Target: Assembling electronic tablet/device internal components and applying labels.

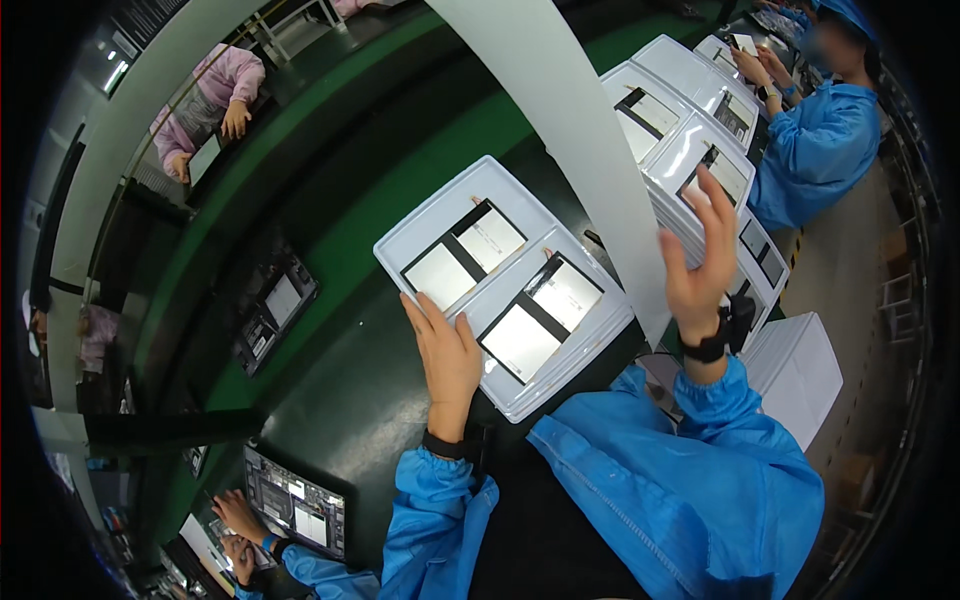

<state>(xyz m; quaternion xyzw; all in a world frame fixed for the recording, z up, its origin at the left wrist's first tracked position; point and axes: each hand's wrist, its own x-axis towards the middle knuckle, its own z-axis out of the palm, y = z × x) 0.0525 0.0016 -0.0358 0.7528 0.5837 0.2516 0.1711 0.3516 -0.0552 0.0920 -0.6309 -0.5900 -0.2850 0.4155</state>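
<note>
In front of me a white plastic tray [450, 200] lies at a slant on the dark green table. Two flat battery packs sit in its two compartments, a left pack [490, 238] and a right pack [521, 345], each with silver cells and black strips. My left hand [447, 355] rests at the tray's near left edge, fingers stretched out and touching the rim beside the packs. Raised to the right of the tray, my right hand [703, 270] has its fingers spread and holds nothing. A dark band circles each wrist.
A white post [560, 100] rises between the tray and several more battery trays [675, 80] at the right. A co-worker in blue [825, 150] stands beyond them. Opened laptop bases [275, 310] lie at the left; other workers' hands [237, 515] are at lower left.
</note>
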